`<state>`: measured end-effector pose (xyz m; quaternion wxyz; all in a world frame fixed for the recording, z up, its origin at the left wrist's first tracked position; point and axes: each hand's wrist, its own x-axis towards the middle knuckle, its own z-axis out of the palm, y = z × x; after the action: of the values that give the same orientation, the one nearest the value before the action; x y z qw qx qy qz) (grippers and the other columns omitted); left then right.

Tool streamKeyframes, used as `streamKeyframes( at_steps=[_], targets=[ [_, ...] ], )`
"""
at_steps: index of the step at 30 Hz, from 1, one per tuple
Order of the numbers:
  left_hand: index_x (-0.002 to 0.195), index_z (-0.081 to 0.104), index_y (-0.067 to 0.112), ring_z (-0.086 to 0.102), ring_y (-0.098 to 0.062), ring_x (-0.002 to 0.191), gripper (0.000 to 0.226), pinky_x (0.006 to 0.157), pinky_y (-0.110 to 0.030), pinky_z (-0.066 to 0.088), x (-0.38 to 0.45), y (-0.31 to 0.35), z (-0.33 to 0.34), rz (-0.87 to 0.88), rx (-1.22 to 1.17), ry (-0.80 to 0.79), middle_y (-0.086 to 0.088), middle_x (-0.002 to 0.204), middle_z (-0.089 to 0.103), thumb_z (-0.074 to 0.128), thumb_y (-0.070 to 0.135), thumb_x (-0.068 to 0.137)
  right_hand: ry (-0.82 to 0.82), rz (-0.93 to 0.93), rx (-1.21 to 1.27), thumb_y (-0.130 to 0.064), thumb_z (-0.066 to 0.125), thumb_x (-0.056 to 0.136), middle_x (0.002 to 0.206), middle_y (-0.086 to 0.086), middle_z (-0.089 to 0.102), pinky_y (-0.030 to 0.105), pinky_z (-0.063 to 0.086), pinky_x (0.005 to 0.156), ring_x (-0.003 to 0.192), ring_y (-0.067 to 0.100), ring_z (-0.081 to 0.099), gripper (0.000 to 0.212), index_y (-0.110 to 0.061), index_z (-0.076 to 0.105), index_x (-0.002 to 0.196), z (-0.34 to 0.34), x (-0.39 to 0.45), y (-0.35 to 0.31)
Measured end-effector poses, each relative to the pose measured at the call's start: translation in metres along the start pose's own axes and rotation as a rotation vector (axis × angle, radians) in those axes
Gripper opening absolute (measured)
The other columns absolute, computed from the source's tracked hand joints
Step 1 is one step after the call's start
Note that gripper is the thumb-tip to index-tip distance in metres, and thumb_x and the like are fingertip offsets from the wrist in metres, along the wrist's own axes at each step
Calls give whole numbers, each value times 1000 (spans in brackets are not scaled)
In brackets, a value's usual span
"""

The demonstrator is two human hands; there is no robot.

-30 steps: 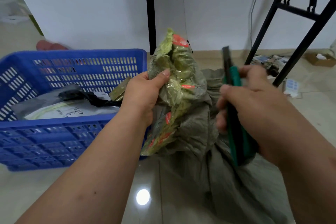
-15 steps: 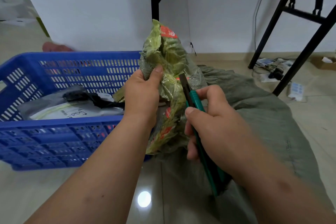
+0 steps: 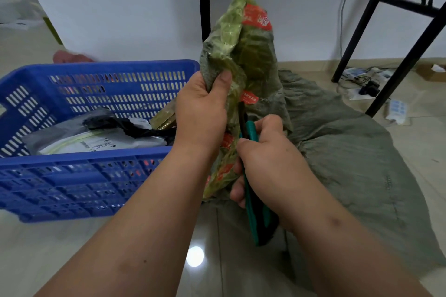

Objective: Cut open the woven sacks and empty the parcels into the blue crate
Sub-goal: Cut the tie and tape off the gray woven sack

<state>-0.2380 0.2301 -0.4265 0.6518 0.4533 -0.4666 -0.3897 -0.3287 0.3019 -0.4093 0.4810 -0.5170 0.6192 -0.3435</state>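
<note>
In the head view, the left hand [image 3: 201,113] gripped the taped neck of the grey-green woven sack [image 3: 337,152], holding it upright just right of the blue crate [image 3: 72,176], where parcels [image 3: 96,140] lay. The right hand [image 3: 268,159] clutched a green utility knife [image 3: 255,212], blade against the sack's neck.

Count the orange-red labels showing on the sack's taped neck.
4, perhaps more in the folds: one at the top, one mid-neck, one beside the left hand at, one low.

Head-worn view — angled down, close over floor [image 3: 72,243].
</note>
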Motion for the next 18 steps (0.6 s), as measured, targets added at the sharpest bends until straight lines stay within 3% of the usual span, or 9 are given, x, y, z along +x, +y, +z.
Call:
streamKeyframes(
  at_steps=[3,5,8,13,18],
  targets=[
    [93,65,5,65,-42,95,25,81,-61,54,1,-3,-3,-7,-22,15,-21,96,70,61,30,92,43,-95,-216,-21,38,99,80,16,64,46,58,58,58,27,63,15,-25,26,108,6,2,9],
    [92,65,6,67,-41,91,23,82,-62,54,2,-7,-6,-36,-55,38,-19,93,70,62,28,93,34,-96,-257,-21,38,100,78,15,64,41,57,54,55,24,59,16,-24,26,110,9,1,13],
    [90,66,13,68,-28,86,13,83,-58,55,4,-11,-9,-65,-84,60,-9,89,71,61,24,95,-36,34,-90,-20,38,100,93,19,61,27,46,39,47,24,58,15,-23,29,112,9,0,10],
    [104,64,10,71,-27,94,12,83,-47,59,7,-6,-15,-74,-128,-32,-9,99,73,54,17,100,-47,45,166,-18,41,99,72,17,60,34,49,47,42,25,55,9,-25,37,102,1,-1,5],
    [110,62,5,72,-20,91,17,76,-31,60,2,0,-9,-44,-125,-151,-4,95,74,51,13,101,15,-24,131,-20,42,99,87,19,60,30,47,40,45,23,54,17,-23,33,113,7,0,6]
  ],
)
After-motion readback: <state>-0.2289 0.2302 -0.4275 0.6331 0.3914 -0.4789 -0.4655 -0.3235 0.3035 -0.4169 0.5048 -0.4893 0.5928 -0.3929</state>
